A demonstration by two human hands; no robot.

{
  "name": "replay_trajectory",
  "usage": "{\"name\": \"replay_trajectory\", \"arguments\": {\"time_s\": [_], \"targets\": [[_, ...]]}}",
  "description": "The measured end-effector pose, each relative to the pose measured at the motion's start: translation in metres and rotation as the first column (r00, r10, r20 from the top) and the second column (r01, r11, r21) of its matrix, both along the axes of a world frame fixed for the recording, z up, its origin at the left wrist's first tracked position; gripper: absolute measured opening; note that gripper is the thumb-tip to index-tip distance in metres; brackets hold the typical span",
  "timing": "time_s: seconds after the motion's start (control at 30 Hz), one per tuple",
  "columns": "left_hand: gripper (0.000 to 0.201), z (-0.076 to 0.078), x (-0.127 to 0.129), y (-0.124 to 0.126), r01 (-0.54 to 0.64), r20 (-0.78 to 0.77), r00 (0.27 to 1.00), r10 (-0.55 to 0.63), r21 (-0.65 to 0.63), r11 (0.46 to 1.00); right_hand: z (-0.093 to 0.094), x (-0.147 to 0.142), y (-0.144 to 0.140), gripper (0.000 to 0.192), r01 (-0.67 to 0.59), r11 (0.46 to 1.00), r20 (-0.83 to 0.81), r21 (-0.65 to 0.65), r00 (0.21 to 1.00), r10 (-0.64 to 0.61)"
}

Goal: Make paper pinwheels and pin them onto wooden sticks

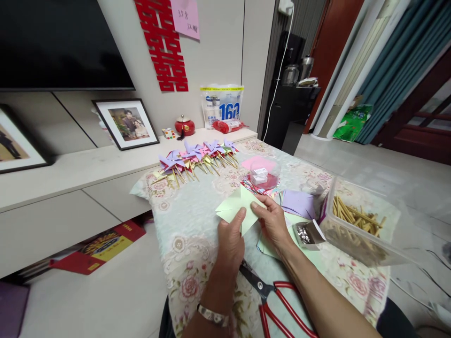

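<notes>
Green paper sheet (237, 209) pinched by left hand (230, 241) and right hand (273, 223), just above floral tablecloth (190, 225) | likely light, floppy, creases easily; hold at edges | red scissors (278, 300) near wrists

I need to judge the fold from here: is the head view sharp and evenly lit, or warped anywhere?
Head view: soft, even indoor light, no harsh shadows; green paper and both hands, left hand and right hand, look sharp; wide-lens bending at the edges, curtains leaning; the clear box shows slight sheen.
</notes>
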State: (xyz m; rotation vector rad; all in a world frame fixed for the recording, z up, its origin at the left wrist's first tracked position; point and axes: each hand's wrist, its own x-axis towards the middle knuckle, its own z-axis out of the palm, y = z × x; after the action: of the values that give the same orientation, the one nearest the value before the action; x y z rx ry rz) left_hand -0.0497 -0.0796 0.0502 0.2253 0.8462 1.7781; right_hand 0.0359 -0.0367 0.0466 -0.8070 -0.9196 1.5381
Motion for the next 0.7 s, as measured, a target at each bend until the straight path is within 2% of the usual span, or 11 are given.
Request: {"name": "replay_trajectory", "arguments": {"time_s": [0.1, 0.23, 0.3, 0.37, 0.43, 0.47, 0.5, 0.57, 0.63, 0.7], "targets": [[0.047, 0.0, 0.0, 0.0, 0.012, -0.004, 1.0, -0.012, 0.016, 1.0, 0.0, -0.001, -0.001, 0.039, -0.014, 1.0, 0.044, 0.025, 0.999, 0.013], [0.041, -0.006, -0.001, 0.004, -0.005, -0.066, 0.998, 0.006, 0.012, 1.0, -0.001, 0.0, 0.001, 0.037, 0.074, 0.996, 0.091, 0.051, 0.993, -0.078], [0.04, -0.011, -0.003, 0.006, -0.102, -0.16, 0.983, 0.088, -0.083, 0.991, -0.003, 0.003, 0.004, 0.036, 0.121, 0.99, 0.093, 0.065, 0.987, -0.127], [0.04, -0.015, -0.006, 0.008, -0.282, -0.301, 0.928, 0.22, -0.18, 0.942, -0.004, 0.006, 0.007, 0.034, 0.173, 0.982, 0.108, 0.081, 0.978, -0.181], [0.037, -0.017, -0.007, 0.007, -0.428, -0.457, 0.835, 0.306, -0.189, 0.884, -0.005, 0.01, 0.01, 0.033, 0.216, 0.97, 0.139, 0.109, 0.963, -0.23], [0.033, -0.017, -0.006, 0.006, -0.454, -0.523, 0.792, 0.315, -0.158, 0.877, -0.004, 0.011, 0.01, 0.032, 0.233, 0.964, 0.164, 0.13, 0.953, -0.253], [0.028, -0.017, -0.005, 0.005, -0.446, -0.572, 0.761, 0.308, -0.116, 0.888, -0.003, 0.012, 0.01, 0.03, 0.245, 0.957, 0.196, 0.156, 0.942, -0.273], [0.022, -0.016, -0.001, 0.003, -0.351, -0.615, 0.747, 0.253, -0.042, 0.935, -0.001, 0.013, 0.008, 0.027, 0.26, 0.939, 0.272, 0.226, 0.909, -0.317], [0.025, -0.015, 0.003, 0.0, -0.213, -0.602, 0.781, 0.17, -0.001, 0.977, 0.002, 0.012, 0.005, 0.023, 0.262, 0.914, 0.359, 0.309, 0.858, -0.368], [0.034, -0.015, 0.007, -0.002, -0.095, -0.564, 0.821, 0.088, 0.016, 0.995, 0.003, 0.011, 0.001, 0.02, 0.242, 0.883, 0.421, 0.402, 0.808, -0.413]]}}
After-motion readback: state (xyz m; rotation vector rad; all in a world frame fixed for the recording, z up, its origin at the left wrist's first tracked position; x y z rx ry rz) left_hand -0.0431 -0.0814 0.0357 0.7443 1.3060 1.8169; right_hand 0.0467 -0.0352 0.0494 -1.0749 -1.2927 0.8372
